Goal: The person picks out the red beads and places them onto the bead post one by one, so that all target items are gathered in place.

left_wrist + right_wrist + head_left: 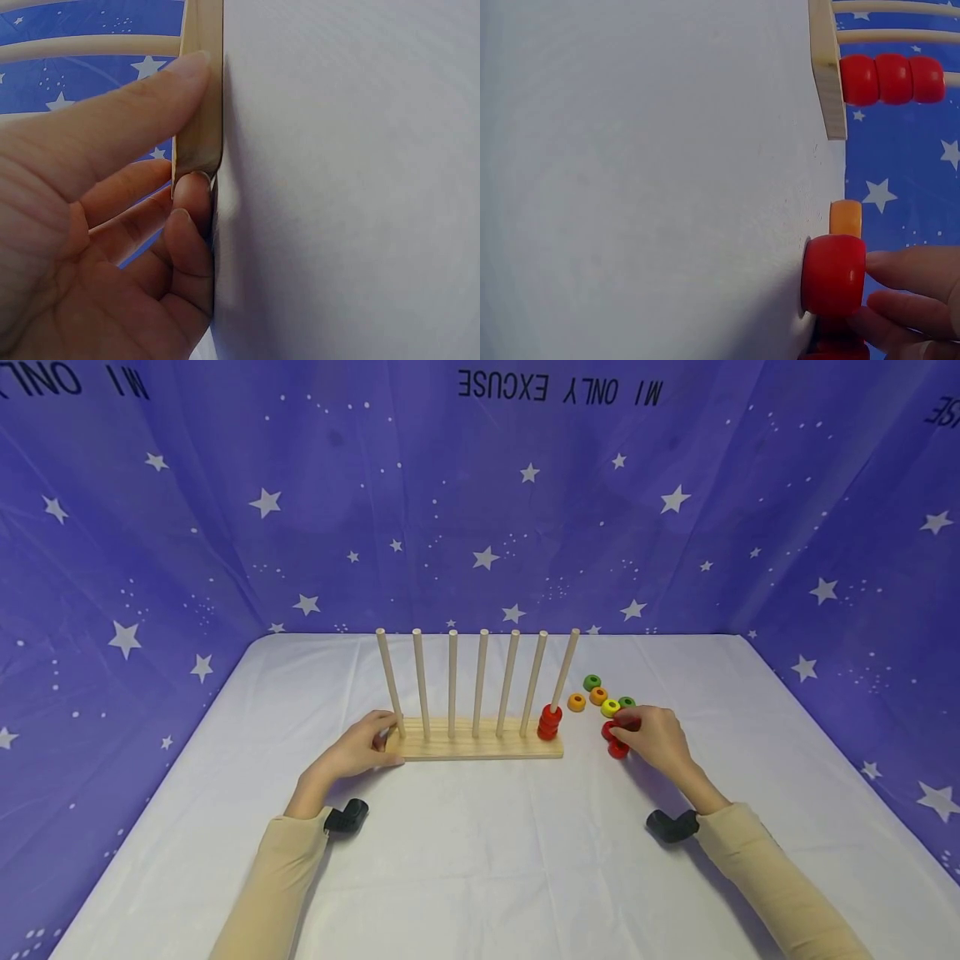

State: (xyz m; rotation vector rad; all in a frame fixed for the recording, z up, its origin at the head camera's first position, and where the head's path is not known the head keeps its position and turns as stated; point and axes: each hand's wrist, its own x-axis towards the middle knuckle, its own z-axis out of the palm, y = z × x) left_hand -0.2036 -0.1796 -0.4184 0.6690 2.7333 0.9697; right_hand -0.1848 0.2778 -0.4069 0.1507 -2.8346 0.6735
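A wooden peg stand (468,747) with several upright rods has three red beads (550,723) stacked on its rightmost rod. My left hand (364,746) grips the left end of the base; in the left wrist view the thumb (161,94) presses the front edge while fingers curl around the end. Over on the right, my right hand (656,737) reaches down among loose red beads (618,750), thumb and fingertips close together. In the right wrist view one red bead (832,275) covers part of the fingertips, so I cannot tell whether they pinch a bead.
Beyond the right hand lie green beads (592,682), orange beads (577,702) and a yellow bead (611,708) on the white-covered table (480,860). A purple star-patterned cloth (420,485) hangs behind and along both sides. Black wrist mounts (672,827) stick out from the sleeves.
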